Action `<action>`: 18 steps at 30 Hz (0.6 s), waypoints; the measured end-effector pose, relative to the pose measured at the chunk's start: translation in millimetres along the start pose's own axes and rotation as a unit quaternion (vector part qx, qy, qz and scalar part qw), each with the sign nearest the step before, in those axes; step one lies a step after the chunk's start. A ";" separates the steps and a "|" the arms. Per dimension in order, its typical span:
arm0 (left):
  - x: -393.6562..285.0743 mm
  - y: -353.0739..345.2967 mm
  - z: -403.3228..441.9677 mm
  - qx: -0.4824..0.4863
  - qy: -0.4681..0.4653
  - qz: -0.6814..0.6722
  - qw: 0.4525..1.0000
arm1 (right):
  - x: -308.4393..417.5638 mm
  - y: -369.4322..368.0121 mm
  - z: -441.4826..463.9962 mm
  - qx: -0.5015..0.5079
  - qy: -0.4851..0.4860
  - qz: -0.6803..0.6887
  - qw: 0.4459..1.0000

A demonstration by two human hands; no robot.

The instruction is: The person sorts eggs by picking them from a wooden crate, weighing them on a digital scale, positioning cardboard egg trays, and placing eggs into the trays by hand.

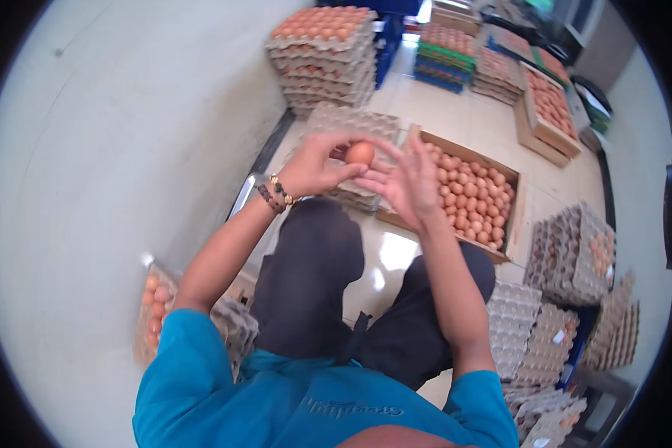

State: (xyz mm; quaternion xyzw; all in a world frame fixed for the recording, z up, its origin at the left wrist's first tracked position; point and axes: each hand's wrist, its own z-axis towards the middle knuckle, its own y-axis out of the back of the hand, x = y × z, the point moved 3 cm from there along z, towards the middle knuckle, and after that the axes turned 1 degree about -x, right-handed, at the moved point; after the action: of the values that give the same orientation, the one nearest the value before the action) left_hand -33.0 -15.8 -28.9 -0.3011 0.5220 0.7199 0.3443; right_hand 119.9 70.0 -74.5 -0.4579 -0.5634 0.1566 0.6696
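Note:
A brown egg (360,154) sits between the thumb and fingers of my left hand (319,163), which wears beaded bracelets (275,194) at the wrist. Close beside the egg is my right hand (411,187), its fingers spread and the fingertips almost at the egg; whether they touch it I cannot tell. Under both hands stands a stack of grey egg trays (351,119), partly covered by them. Just right of it, a wooden crate (517,216) holds a heap of brown eggs (470,194).
Tall stacks of filled egg trays (321,63) stand by the left wall. Farther back are colored trays (444,60) and another wooden egg crate (549,112). On my right are more tray stacks (571,254) and grey trays (511,328). Eggs (157,299) lie at my left.

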 end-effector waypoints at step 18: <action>-39.3 198.1 -470.2 -0.468 0.388 0.282 0.742 | 49.0 83.2 -17.9 -0.159 0.095 -0.169 0.968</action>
State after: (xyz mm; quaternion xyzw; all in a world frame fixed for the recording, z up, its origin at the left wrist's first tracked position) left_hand -135.8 -517.0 -18.6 -0.5165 0.2695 0.7588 -0.2912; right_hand 176.9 142.0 -109.4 -0.4694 -0.5839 -0.0947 0.6555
